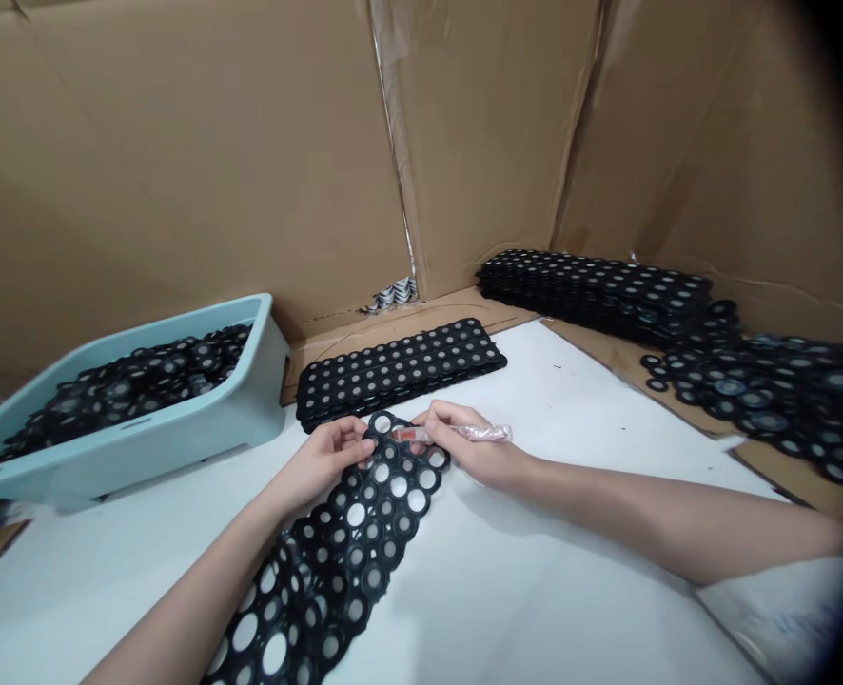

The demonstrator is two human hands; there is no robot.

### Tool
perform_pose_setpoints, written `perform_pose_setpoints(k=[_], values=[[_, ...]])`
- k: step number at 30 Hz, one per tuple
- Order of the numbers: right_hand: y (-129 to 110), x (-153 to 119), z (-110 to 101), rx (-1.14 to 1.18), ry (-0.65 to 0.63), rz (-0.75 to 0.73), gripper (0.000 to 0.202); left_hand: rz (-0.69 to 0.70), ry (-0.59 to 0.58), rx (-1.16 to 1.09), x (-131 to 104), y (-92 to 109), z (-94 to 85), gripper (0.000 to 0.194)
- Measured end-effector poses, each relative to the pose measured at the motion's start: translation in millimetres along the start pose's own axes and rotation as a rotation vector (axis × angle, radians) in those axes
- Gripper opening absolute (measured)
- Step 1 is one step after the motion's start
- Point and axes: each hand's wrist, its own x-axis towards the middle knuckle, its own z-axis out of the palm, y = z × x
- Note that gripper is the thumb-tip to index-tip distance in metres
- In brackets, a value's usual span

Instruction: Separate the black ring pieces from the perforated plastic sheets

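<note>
A long black sheet of joined rubber-like rings (pixel 375 547) slants from the bottom edge up to the middle of the table. My left hand (pixel 336 447) pinches its far end at the left edge, thumb on top. In my right hand (pixel 468 447) is a slim pen-like tool (pixel 489 433), wrapped in clear plastic with a reddish part towards its front. Its tip points left over the sheet's far end; whether it touches a ring I cannot tell. Some of my right fingers are hidden behind the sheet and the tool.
A light blue bin (pixel 257 400) full of loose black rings stands at the left. Behind the sheet lies a short stack of ring mats (pixel 400 371). A taller stack (pixel 593 295) and a loose heap of rings (pixel 771 400) lie at the right, along the cardboard wall (pixel 200 143).
</note>
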Motion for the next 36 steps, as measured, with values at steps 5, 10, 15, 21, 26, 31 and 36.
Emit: perform_pose_setpoints(k=[5, 10, 15, 21, 26, 31, 36], values=[[-0.6, -3.5, 0.7, -0.06, -0.057, -0.031, 0.026, -0.021, 0.007, 0.016, 0.5, -0.1, -0.2, 0.022], [1.7, -3.1, 1.9, -0.23, -0.048, -0.105, 0.025, -0.028, 0.018, 0.041, 1.1, -0.2, -0.5, 0.022], [3.3, -4.0, 6.0, -0.369, -0.123, -0.23, 0.014, -0.044, 0.017, 0.155, -1.7, 5.8, 2.4, 0.025], [0.2, -6.0, 11.6, -0.406, -0.174, -0.252, 0.009, -0.099, 0.091, 0.273, -4.8, 12.4, 6.6, 0.028], [1.4, -4.3, 13.5, -0.457, -0.155, -0.277, 0.007, -0.124, 0.17, 0.268, -6.2, 14.2, 11.9, 0.027], [2.9, -3.9, 18.0, -0.53, -0.055, -0.285, 0.007, -0.085, 0.214, 0.322, -13.7, 22.4, 16.3, 0.026], [3.7, -0.8, 13.4, -0.384, -0.048, -0.284, 0.012, -0.036, 0.133, 0.318, -16.0, 24.7, 11.2, 0.023]])
